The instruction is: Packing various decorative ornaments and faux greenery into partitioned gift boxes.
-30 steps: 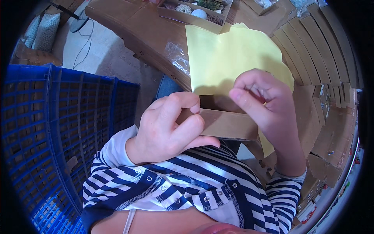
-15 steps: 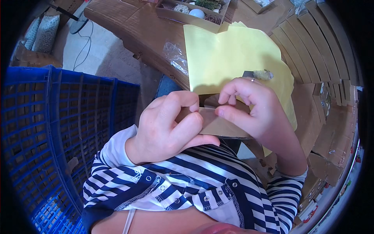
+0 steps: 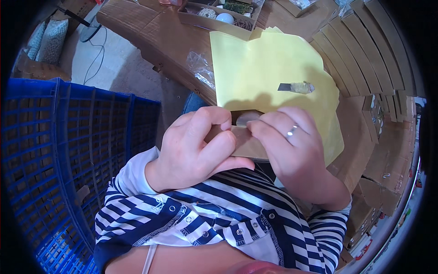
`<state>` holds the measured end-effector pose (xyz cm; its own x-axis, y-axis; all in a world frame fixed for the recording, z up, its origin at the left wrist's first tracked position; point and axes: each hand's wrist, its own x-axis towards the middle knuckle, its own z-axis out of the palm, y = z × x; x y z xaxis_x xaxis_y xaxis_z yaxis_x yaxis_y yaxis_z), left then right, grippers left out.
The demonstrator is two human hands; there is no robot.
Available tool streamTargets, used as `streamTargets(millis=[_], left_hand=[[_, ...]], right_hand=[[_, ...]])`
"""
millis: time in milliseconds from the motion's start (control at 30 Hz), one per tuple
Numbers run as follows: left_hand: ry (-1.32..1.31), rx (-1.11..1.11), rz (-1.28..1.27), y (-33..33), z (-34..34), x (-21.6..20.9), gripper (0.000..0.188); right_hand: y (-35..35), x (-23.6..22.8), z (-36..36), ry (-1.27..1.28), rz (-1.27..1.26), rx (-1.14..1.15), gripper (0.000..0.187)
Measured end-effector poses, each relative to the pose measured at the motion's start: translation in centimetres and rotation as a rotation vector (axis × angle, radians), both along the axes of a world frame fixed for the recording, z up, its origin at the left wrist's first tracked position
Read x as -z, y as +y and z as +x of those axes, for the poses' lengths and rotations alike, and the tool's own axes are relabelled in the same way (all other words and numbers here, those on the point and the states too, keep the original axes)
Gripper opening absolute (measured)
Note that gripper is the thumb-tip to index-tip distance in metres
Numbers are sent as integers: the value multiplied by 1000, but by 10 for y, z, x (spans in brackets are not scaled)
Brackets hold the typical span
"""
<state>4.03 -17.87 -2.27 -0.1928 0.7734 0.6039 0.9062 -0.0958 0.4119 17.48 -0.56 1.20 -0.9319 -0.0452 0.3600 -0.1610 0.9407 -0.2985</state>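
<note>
A small brown cardboard box [image 3: 248,147] is in front of my chest, tilted, its dark opening partly showing beyond the near panel. My left hand [image 3: 194,148] grips its left side with curled fingers and the thumb underneath. At the box's upper edge, my right hand [image 3: 292,144], with a ring on one finger, is closed in a pinch. A pale, shiny piece [image 3: 247,119] shows beside those fingertips; whether it is film or part of the box I cannot tell. Just beyond lies a flat blade with a wrapped handle [image 3: 299,87] on yellow sheets [image 3: 255,64].
A blue plastic crate [image 3: 59,137] stands at my left. On the cardboard-covered table, crumpled clear plastic [image 3: 200,68] lies beside the sheets. A divided box [image 3: 214,18] at the back holds balls and greenery. Cardboard boxes [image 3: 351,59] line the right. Another person's fingers [image 3: 171,2] show at the top edge.
My right hand has moved left and turned, its fingers closing at the box's upper edge. The blade is now fully uncovered. My left hand keeps its grip.
</note>
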Motion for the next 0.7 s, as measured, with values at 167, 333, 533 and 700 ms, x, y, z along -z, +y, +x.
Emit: streamTargets(millis=[167, 333, 533, 700], left_hand=[[-110, 69, 71, -1, 3, 14, 41], [-723, 201, 339, 9, -4, 61, 64], [-564, 220, -35, 3, -7, 70, 72], [-309, 305, 84, 30, -14, 41, 65]], right_hand=[[4, -4, 2, -254, -243, -72, 37], [22, -19, 17, -422, -253, 37, 57], [56, 5, 83, -331, -838, 234, 66], [52, 38, 127, -24, -1245, 309, 76]])
